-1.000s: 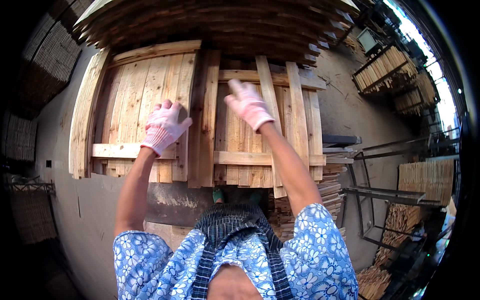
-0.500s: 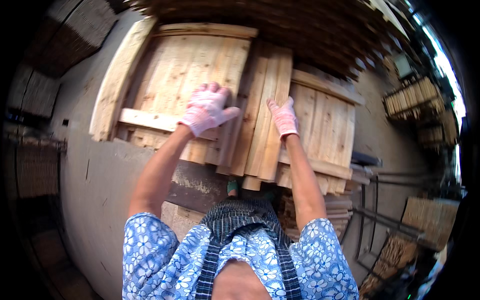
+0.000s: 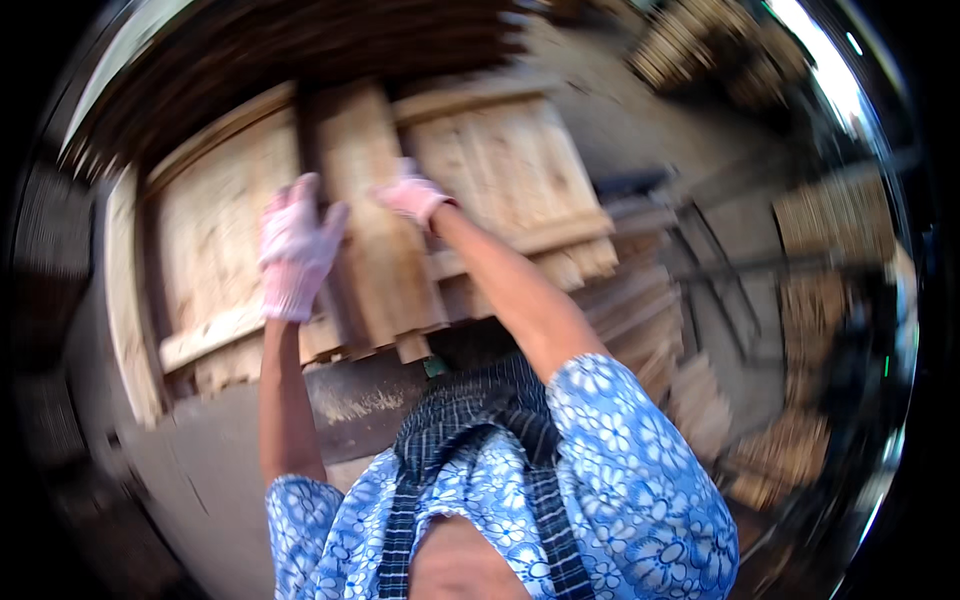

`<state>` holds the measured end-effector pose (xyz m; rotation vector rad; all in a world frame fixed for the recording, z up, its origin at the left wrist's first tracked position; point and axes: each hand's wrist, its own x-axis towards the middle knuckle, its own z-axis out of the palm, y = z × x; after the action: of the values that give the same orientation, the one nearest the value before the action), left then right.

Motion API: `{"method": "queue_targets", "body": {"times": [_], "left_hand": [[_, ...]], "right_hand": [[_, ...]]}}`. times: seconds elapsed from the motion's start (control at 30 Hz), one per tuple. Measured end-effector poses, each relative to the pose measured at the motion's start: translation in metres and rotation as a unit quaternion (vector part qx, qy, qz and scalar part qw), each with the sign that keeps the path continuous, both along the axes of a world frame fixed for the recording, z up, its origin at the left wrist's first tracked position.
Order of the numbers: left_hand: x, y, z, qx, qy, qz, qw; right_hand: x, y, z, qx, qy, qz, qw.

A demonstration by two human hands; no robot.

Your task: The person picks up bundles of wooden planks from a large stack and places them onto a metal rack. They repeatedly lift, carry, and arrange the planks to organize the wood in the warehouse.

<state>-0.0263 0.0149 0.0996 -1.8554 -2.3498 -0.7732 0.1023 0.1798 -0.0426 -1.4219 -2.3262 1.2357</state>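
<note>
Both hands wear pinkish-white knit gloves. My left hand (image 3: 298,245) lies open, fingers stretched and thumb apart, along the right edge of the left wooden panel (image 3: 218,225), which has crosswise battens at both ends. My right hand (image 3: 415,196) is at the right edge of a narrow stack of wooden boards (image 3: 372,255) between two panels. Its thumb lies over the top board and its fingers bend at the edge, partly hidden and blurred. To the right of that stack is a second battened panel (image 3: 500,165). A thick wooden beam (image 3: 132,300) borders the left panel.
A large dark stack of wood (image 3: 330,45) rises beyond the panels. More stacked timber (image 3: 625,290) stands right of my body. Farther right are a dark metal frame (image 3: 725,270) and bundled boards (image 3: 835,215). Concrete floor (image 3: 215,460) shows at lower left.
The view has swung right, so the panels and boards appear farther left. My left hand has shifted toward the left panel's right edge. My right hand stays at the middle boards' edge.
</note>
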Motion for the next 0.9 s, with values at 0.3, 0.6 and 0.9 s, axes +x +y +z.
{"method": "queue_targets", "body": {"times": [0.3,0.6,0.9], "left_hand": [[0.23,-0.04,0.009,-0.212,-0.265,-0.443,0.83],[0.495,0.007,-0.183,-0.426,-0.405,-0.423,0.69],[0.583,0.147,-0.4,-0.508,-0.229,-0.208,0.803]], "right_hand": [[0.241,-0.086,0.087,0.348,0.254,-0.221,0.875],[0.515,-0.224,-0.214,-0.135,0.354,-0.581,0.72],[0.519,-0.216,-0.296,-0.208,0.033,-0.546,0.811]]}}
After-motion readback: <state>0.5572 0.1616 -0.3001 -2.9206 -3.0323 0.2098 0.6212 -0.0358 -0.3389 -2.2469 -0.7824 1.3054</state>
